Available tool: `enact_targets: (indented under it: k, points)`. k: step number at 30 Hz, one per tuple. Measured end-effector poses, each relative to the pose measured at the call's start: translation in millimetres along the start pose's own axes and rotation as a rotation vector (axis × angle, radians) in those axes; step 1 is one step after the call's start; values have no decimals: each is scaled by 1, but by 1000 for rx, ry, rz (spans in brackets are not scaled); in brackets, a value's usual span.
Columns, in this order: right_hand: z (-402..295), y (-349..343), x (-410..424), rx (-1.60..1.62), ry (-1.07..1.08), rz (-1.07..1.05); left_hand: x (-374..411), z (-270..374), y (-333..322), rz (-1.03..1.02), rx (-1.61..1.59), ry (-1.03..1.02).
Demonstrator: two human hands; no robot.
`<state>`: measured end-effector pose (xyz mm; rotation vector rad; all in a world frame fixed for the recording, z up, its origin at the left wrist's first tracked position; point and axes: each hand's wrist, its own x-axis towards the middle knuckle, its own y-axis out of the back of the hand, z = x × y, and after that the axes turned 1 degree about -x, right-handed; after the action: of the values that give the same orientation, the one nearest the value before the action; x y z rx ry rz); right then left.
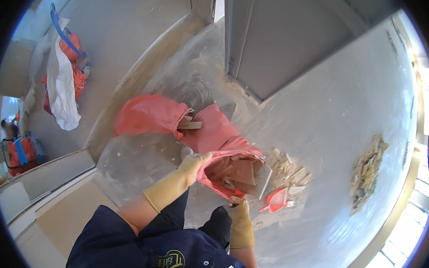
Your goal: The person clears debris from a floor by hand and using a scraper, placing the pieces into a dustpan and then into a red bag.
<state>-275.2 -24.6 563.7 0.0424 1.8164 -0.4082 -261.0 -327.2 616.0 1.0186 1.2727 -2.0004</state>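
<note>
My left hand (193,165), in a yellow rubber glove, grips the left rim of a red woven sack (218,130). At the near rim, my right hand (240,208) in a matching glove holds the sack's edge, its fingertips partly hidden. The sack's mouth gapes towards me, and broken boards and debris (234,172) show inside. Against its far side lies a second red sack (147,115), with wooden strips (190,125) sticking out of its opening. A thin pale-edged panel (266,183) stands at the right side of the held sack's mouth.
Right of the sack are a rubble pile (288,169) and a red dustpan (278,200). Another rubble heap (369,173) lies farther right. A grey door-like panel (290,40) juts in above. At left, a blue-handled trolley (64,34) stands with red sacks and a white sack (62,91).
</note>
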Motion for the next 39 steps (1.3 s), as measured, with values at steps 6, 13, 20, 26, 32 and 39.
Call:
enact_targets:
  k: [6,13,20,26,32,39]
  points:
    - [-84,-174,-50,-269,83,-103,15,77,23,83,-13,-132]
    - [-187,-253,-40,-494,125,-259,23,109,-47,211,-269,-386]
    - [-319,-305,17,-668,214,-379,46,83,-136,291,-612,-354]
    - [-346,-370,63,-892,233,-256,134,29,-122,-521,-881,-509]
    - [-352,-344,108,-815,272,-285,174,-6,-126,-380,-701,-411]
    - [-327,-352,91,-1149,626,251,95,40,-138,56,-489,-100]
